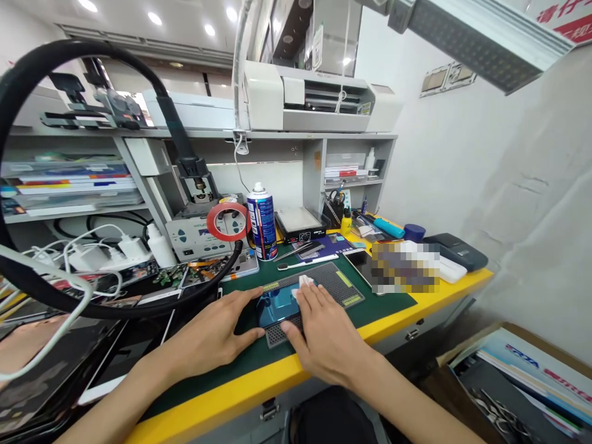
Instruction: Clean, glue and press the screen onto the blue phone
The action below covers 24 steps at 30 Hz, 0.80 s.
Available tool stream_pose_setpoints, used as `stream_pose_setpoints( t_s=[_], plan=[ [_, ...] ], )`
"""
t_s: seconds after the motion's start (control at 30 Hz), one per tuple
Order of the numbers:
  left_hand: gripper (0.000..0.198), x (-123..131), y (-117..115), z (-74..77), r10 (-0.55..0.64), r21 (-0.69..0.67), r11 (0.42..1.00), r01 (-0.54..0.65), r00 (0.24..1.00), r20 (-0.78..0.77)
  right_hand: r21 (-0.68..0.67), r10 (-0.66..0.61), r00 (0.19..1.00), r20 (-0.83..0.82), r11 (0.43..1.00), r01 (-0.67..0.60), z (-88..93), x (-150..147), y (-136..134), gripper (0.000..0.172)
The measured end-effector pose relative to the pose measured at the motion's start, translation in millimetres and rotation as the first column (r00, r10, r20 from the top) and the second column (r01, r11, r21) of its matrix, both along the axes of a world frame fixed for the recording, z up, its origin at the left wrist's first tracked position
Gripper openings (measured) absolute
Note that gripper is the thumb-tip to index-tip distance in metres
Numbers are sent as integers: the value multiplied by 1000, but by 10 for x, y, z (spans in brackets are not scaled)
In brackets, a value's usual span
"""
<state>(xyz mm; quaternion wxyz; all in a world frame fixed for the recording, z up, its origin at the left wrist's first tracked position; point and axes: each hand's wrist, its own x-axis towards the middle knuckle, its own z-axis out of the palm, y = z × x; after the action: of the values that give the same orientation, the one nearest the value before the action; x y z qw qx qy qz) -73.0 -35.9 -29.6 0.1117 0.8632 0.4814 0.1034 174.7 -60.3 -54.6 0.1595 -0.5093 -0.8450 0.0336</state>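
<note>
Phone [277, 306], glossy blue, lies at the clock's centre on a perforated grey mat [335, 277], its right end hidden by the right hand [327, 327], whose fingers grip a white wipe [305, 280] against it. The left hand [219, 327] holds its left end between thumb and fingertips. A brush [308, 263] lies near at 1 o'clock, a spray can [263, 228] stands at 12; at 11, a red tape roll [228, 237] partly blocks a grey machine [190, 237]. A black hose [139, 310] loops across 9; a dark-screened device [363, 265] lies at 2.
</note>
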Motion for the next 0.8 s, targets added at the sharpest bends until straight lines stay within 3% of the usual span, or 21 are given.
stream_pose_setpoints(
  t_s=[0.13,0.27,0.43,0.63,0.8],
  plan=[
    [70,13,-6,13,-6,-3,1000,6,1000,-10,25,-60,997,49,998,59,42,49,7,72],
    [71,36,-17,31,2,-3,1000,-2,1000,-9,39,-97,995,36,995,95,58,-164,-41,74],
    [69,43,-40,41,8,7,1000,-8,1000,-22,38,66,996,-62,997,-64,7,-362,-137,68],
    [71,28,-26,6,4,20,1000,-4,1000,-22,61,-86,996,-8,994,86,3,-79,51,66],
    [69,61,-55,85,-4,-1,1000,4,1000,-19,68,-141,989,47,988,138,-51,26,-51,65]
  ],
)
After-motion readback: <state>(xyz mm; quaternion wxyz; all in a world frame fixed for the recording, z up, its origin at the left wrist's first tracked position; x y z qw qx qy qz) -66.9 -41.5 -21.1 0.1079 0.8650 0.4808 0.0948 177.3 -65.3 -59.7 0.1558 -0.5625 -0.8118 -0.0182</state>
